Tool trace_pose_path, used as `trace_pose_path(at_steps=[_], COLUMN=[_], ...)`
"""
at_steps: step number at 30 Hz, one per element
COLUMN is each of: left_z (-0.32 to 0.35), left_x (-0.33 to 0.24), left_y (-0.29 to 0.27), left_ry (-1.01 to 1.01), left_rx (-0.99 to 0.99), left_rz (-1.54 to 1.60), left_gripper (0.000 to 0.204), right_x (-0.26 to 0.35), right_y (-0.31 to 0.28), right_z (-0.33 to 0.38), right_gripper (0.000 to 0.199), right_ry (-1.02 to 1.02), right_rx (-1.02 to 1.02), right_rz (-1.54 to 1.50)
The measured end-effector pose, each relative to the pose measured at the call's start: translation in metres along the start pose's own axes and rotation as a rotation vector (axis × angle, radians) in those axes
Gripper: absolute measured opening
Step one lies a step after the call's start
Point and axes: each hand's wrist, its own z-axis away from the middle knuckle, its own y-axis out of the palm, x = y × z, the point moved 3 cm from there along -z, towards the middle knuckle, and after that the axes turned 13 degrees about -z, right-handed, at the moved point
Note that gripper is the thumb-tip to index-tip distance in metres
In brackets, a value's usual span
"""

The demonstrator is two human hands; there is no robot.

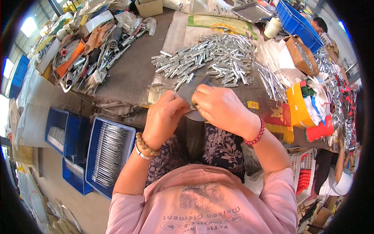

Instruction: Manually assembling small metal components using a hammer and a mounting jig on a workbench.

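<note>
Close together at the table's near edge, my left hand and my right hand have their fingers pinched, tips nearly meeting. A tiny part seems to sit between them, mostly hidden by the fingers. Behind and below the fingertips shows a grey, rounded metal piece. Just beyond lies a heap of short silver metal tubes on a flattened woven sack. To its right, thin metal rods lie in a loose bunch.
Blue bins of slender metal pieces stand at my left. Tools and scraps crowd the table's far left. On the right are a yellow box with gloves, a cardboard box, a blue crate and a white basket. Other people sit further right.
</note>
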Motion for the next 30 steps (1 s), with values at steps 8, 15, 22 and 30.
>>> trace_pose_path(at_steps=[8,15,22,30], left_z=[0.001,0.001,0.001,-0.001], left_x=[0.003,0.005,0.008,0.007], left_y=[0.004,0.002,0.003,0.005], left_ry=[-0.049,-0.051,-0.041,-0.009], left_rx=[-0.026,-0.019,-0.009,-0.022], left_rz=[0.067,0.141,0.125,0.150], left_gripper=[0.012,0.017,0.017,0.016], right_x=[0.001,-0.017,0.020,0.027], right_y=[-0.004,-0.014,-0.017,0.005], right_z=[0.005,0.051,0.071,0.074], right_gripper=[0.015,0.036,0.049,0.055], right_ry=[0.003,0.284,0.247,0.210], right_rx=[-0.078,-0.257,-0.352,-0.281], right_rz=[0.095,0.187,0.029,0.065])
